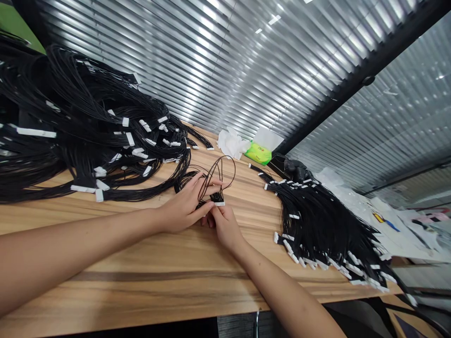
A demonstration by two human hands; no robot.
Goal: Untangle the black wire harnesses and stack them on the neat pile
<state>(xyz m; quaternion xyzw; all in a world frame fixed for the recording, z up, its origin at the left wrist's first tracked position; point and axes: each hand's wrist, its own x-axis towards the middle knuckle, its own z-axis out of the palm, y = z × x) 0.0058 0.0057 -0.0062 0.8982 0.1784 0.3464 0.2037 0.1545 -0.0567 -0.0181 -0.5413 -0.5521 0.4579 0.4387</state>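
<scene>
Crumpled white tissue [229, 143]; green packet [258, 153]; black glove [295, 169]; metal blinds [169, 56]

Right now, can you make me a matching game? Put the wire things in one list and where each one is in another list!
Things:
A. small bundle
B. big pile
C. fanned wires
D. green packet

Places:
1. beside the white tissue
2. right side of the table
3. in the left hand and right hand
4. left side of the table

Pairs: A-3, B-4, C-2, D-1
</scene>
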